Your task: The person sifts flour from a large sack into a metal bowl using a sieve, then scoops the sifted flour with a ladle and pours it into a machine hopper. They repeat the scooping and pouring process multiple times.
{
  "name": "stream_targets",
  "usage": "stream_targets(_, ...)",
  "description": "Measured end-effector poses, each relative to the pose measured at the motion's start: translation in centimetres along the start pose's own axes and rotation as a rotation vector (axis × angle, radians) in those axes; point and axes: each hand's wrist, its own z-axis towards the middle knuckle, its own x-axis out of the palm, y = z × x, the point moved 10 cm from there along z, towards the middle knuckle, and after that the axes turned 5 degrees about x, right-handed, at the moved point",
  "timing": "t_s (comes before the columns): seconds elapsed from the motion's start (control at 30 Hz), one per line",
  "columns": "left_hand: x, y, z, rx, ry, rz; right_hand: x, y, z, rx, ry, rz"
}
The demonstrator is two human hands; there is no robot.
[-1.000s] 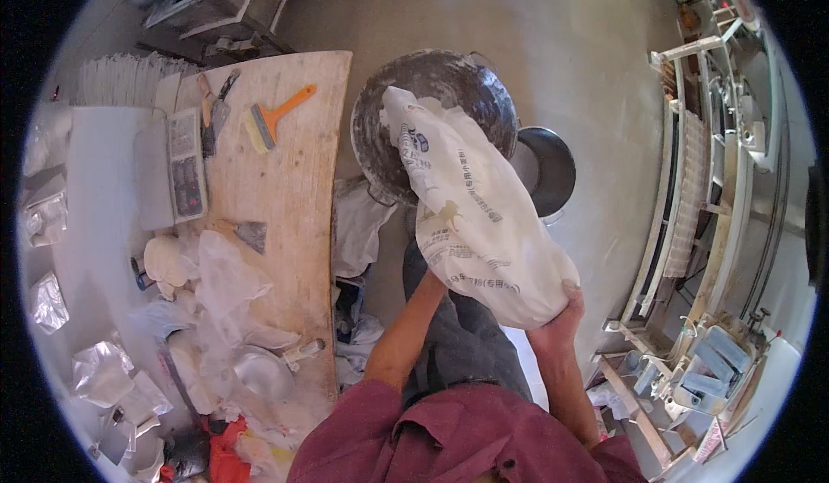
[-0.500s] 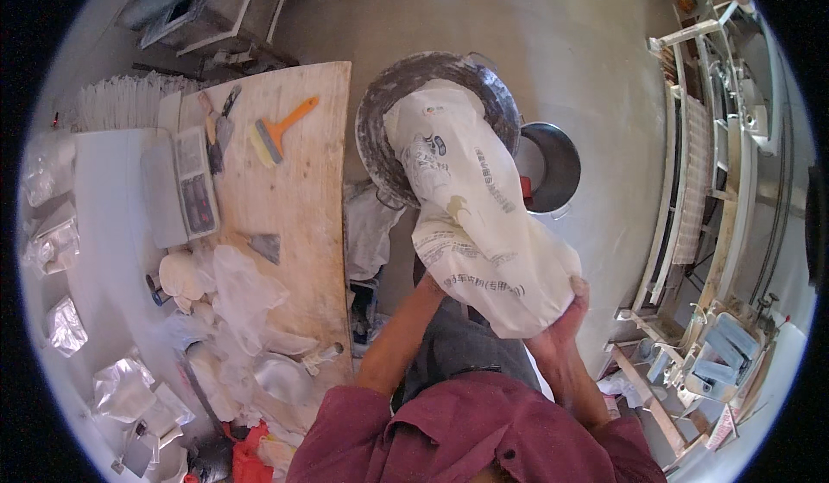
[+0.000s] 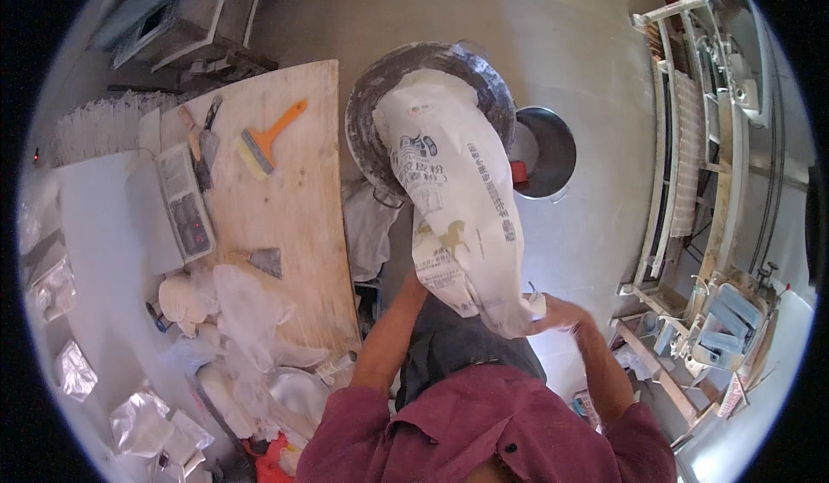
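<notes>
A large white printed sack (image 3: 458,198) lies tilted away from me, its far end inside a wide, dark, powder-streaked basin (image 3: 367,129). My right hand (image 3: 553,314) is closed on the near corner of the sack, which is bunched up there. At the sack's near left side, my left hand (image 3: 421,282) goes underneath and bears it up; its fingers are hidden behind the sack. Whatever is coming out of the far end cannot be seen. Just right of the basin stands a metal pot (image 3: 557,159) with a red object (image 3: 518,172) at its left side.
To the left is a wooden board (image 3: 302,181) bearing an orange-handled brush (image 3: 275,137), scrapers (image 3: 266,261), a digital scale (image 3: 186,211) and crumpled plastic bags (image 3: 246,310). A metal rack (image 3: 682,163) runs along the right. Foil pieces (image 3: 142,422) lie at lower left.
The sack's near end has narrowed and crumpled, and its printed face has turned. My right hand has shifted its hold at the corner. The view has moved slightly.
</notes>
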Motion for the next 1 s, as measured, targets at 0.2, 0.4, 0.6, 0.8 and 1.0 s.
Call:
stream_targets(0.2, -1.0, -0.7, -2.5, -0.056, 0.032, 0.236, -15.7, -3.6, 12.8, -0.178, -0.051, 0.827)
stream_targets(0.4, 2.9, -4.6, -0.3, 0.26, 0.205, 1.079, -19.1, 4.7, 25.1, -0.183, -0.44, 0.345)
stream_targets(0.6, 1.5, -9.9, 3.9, 0.267, 0.118, 1.383, -20.5, 9.0, 28.4, -0.198, -0.397, 0.707)
stream_targets(0.8, 3.0, -12.7, 2.7, 0.3, 0.088, 1.117, -20.7, 9.6, 28.4, -0.205, -0.376, 0.758)
stream_targets(1.0, 1.3, -9.2, -2.4, 0.078, 0.053, 0.553, -16.1, 4.5, 25.8, -0.146, -0.367, 0.722)
